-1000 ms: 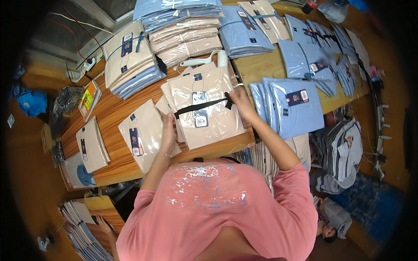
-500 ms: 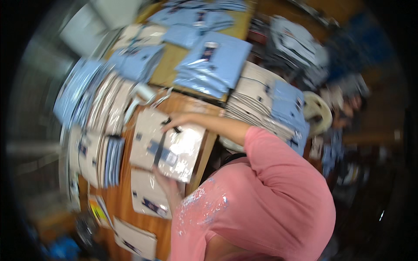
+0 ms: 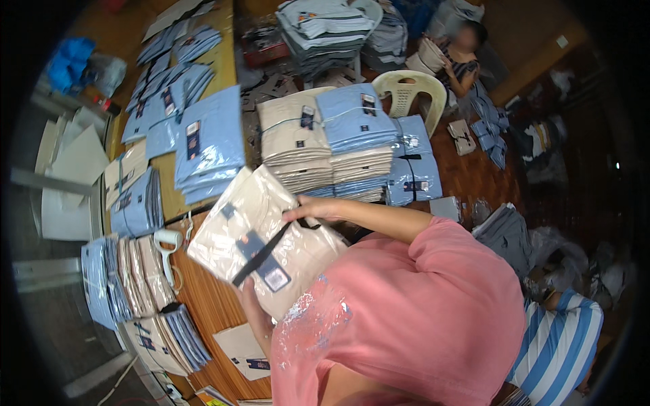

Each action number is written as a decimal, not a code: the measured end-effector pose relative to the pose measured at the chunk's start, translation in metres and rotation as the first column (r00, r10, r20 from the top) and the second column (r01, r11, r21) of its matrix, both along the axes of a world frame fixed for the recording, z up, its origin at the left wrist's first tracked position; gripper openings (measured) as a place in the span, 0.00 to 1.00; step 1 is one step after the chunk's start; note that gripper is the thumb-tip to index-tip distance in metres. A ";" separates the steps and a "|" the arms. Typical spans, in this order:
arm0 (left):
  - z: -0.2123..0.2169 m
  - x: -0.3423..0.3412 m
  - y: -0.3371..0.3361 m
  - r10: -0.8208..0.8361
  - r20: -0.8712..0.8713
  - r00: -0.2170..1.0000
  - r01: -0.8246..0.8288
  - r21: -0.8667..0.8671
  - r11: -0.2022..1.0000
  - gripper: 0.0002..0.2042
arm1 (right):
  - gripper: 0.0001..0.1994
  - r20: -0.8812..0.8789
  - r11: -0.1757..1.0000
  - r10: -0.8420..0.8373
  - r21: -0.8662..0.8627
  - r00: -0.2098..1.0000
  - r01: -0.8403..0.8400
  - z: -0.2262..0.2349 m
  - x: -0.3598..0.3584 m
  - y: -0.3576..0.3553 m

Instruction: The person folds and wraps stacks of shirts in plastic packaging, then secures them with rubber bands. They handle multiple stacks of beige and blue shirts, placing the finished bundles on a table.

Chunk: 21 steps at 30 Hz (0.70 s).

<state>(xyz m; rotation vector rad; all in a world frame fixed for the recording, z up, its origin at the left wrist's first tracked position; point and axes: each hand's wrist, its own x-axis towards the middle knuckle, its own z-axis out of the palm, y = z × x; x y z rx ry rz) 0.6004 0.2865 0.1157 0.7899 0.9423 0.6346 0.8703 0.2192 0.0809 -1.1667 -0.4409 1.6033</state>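
Both my hands hold a bundle of folded cream garments [image 3: 233, 247] in clear plastic, tied with a black strap and bearing a dark blue tag. My right hand [image 3: 313, 207] is closed at its far edge, fingers on the strap near the knot. My left hand [image 3: 252, 301] grips the near edge by the strap's other end, partly hidden below it. The bundle is tilted over the wooden table [image 3: 193, 271]. Another cream packaged garment [image 3: 240, 345] lies on the table near my left forearm.
Beyond the bundle stand cream [image 3: 288, 135] and blue garment stacks [image 3: 355, 128]. Blue packs [image 3: 213, 145] cover the yellow table. At left are upright packs [image 3: 149, 271] and a white handheld device [image 3: 166, 250]. A pale plastic chair [image 3: 433, 111] and a seated person [image 3: 464, 64] are farther right.
The view has swung to the right. The cream bundle has been raised off the table and carried right, toward the tied stacks, with both hands still on it.
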 end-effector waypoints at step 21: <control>0.027 0.574 -0.155 -0.940 -0.013 0.340 0.917 0.225 0.329 0.36 | 0.24 -0.434 0.317 -0.860 -0.043 0.268 0.947 -0.136 0.367 -0.364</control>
